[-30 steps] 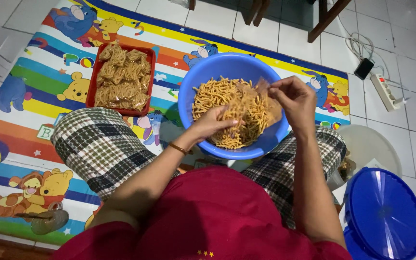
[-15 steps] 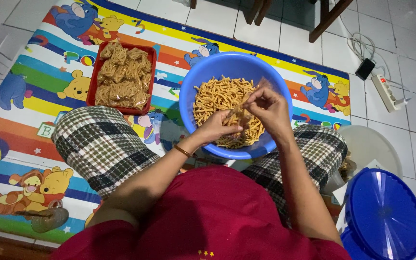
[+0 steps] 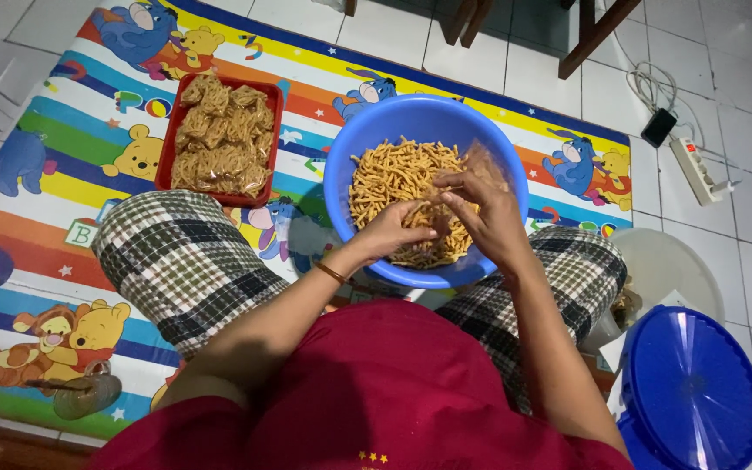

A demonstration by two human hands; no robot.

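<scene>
At upper left a red tray [image 3: 167, 148] of packed snacks lies on the colourful mat [image 3: 54, 174], bare mat around it. At centre, the blue bowl [image 3: 341, 174] holds snack sticks [image 3: 389, 178]. The left hand [image 3: 389, 233] and right hand [image 3: 485, 213] meet inside it, fingers curled together on sticks. A blue lid [image 3: 689, 392] sits at lower right.

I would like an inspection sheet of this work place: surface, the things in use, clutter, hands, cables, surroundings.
Surface: colourful cartoon play mat on a white tiled floor.
Things in use: blue bowl of thin yellow snack sticks, between the person's knees; red tray of filled clear packets beside it.
Clutter: blue round lid and a pale round lid at the person's right.
Hands: left hand and right hand both in the bowl, fingers in the sticks; grip cannot be told.
Cables: white power strip with a black plug and white cord.
Surroundings: wooden chair legs at the top.
</scene>
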